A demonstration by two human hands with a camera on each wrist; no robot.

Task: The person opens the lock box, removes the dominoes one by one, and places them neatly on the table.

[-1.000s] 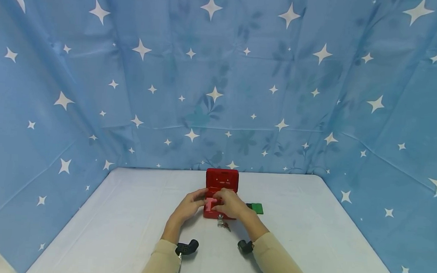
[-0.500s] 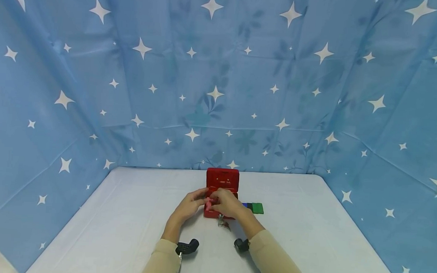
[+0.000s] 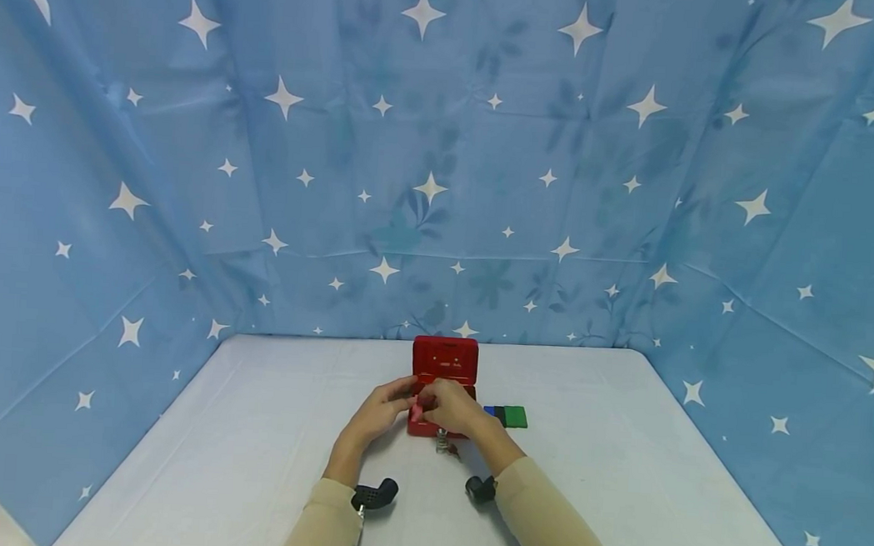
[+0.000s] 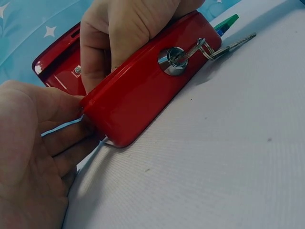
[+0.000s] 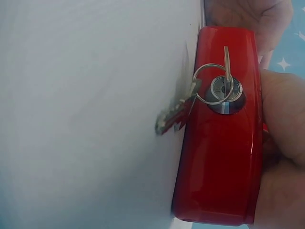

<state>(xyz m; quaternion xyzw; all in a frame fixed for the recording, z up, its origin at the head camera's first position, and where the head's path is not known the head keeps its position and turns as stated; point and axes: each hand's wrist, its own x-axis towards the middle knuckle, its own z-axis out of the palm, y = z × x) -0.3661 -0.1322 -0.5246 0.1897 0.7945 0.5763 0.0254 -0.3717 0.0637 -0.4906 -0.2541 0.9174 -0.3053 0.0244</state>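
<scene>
A red metal cash box [image 3: 440, 431] stands on the table with its lid [image 3: 444, 359] raised. At its left end my left hand [image 3: 378, 411] rests against the wall and rim, its fingers fairly straight. My right hand [image 3: 455, 406] reaches down into the box and seems to pinch a pink piece [image 3: 417, 411], mostly hidden by the fingers. In the left wrist view, bent right-hand fingers [image 4: 97, 52] dip behind the front wall. One key sits in the front lock [image 5: 227, 90]; another key [image 5: 174, 114] hangs from its ring.
Right of the box lie flat pieces: a green one [image 3: 516, 416], a black one [image 3: 499, 413] and a blue one [image 3: 489, 410]. White cloth [image 3: 269, 446] covers the table. A blue star-patterned curtain [image 3: 444, 156] encloses the back and sides.
My right hand has shifted slightly left inside the box, and less of the pink piece shows. The blue piece has come into sight beside the black one. My left hand stays put.
</scene>
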